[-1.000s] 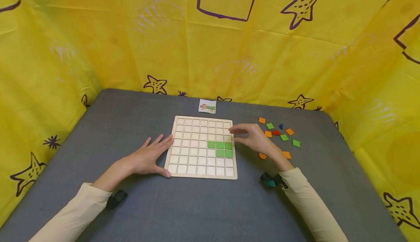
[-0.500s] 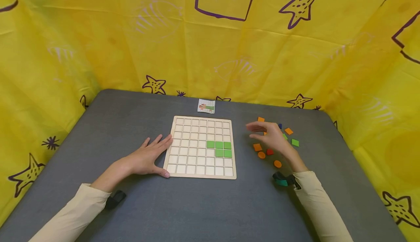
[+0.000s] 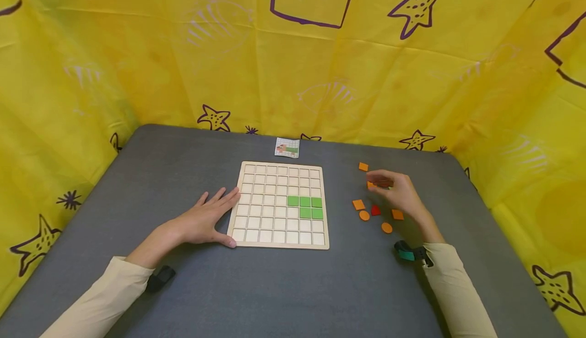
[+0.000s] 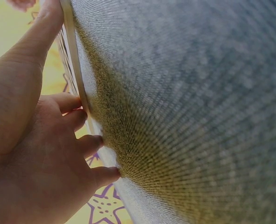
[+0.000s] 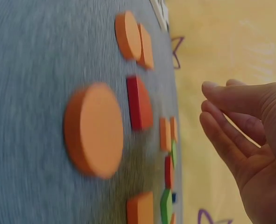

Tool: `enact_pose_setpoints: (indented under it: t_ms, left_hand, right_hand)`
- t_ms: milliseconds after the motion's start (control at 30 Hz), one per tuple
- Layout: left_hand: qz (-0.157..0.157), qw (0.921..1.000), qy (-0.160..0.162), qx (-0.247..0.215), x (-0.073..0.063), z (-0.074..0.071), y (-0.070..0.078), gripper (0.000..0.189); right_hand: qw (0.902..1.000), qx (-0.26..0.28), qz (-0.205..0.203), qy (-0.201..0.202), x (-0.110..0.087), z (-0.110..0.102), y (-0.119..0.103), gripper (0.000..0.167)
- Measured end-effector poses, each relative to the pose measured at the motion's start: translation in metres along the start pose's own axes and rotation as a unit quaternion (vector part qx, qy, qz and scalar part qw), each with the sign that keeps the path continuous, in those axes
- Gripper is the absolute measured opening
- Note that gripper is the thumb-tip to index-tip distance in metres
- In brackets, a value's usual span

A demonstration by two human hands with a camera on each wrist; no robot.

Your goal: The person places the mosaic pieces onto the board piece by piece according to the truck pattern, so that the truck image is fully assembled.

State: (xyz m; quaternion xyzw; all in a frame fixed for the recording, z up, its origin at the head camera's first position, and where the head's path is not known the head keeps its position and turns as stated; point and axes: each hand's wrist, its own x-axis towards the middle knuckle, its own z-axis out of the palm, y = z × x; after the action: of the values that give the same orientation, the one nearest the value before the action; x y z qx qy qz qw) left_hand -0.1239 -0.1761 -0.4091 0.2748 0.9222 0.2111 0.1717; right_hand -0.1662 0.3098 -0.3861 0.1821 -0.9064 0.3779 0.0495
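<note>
My left hand (image 3: 206, 219) rests at the left edge of a wooden grid board (image 3: 274, 248), fingers spread and thumb at the near corner. In the left wrist view its fingertips (image 4: 110, 173) line up along the board's side. Several green square tiles (image 3: 304, 201) sit in cells at the board's right. My right hand (image 3: 400, 191) hovers above loose flat pieces, fingers slightly bent, with a gap between thumb and fingers and nothing held. Beneath it, the right wrist view shows an orange disc (image 5: 102, 130), a red rounded piece (image 5: 145, 105) and a green piece (image 5: 166, 206).
A small picture card (image 3: 287, 148) lies behind the board. More orange pieces lie right of the board, among them a square (image 3: 358, 204) and another at the back (image 3: 363, 167). A yellow patterned cloth (image 3: 256, 73) surrounds the grey table (image 3: 293, 292).
My right hand has moved right, from the board's right edge to over the loose pieces, uncovering orange and red ones near the board. The left hand stays at the board's edge.
</note>
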Motion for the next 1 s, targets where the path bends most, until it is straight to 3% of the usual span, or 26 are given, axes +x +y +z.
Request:
enact_pose_setpoints:
  t_ms: [367,867,1000]
  left_hand:
    - [-0.001,1.0,-0.001,-0.002,0.0,-0.001,0.0,0.12]
    - [0.003,1.0,0.001,-0.003,0.0,0.0,-0.001,0.119]
    - [0.002,1.0,0.001,-0.007,-0.001,0.0,0.0,0.118]
  right_hand:
    - [0.9976,-0.015,0.065,0.02,-0.014,-0.022,0.049,0.035]
    - [0.9959,-0.044,0.071,0.035,-0.041,-0.048,0.075,0.035]
    - [0.9958,-0.028,0.08,0.036,-0.047,-0.054,0.078,0.035]
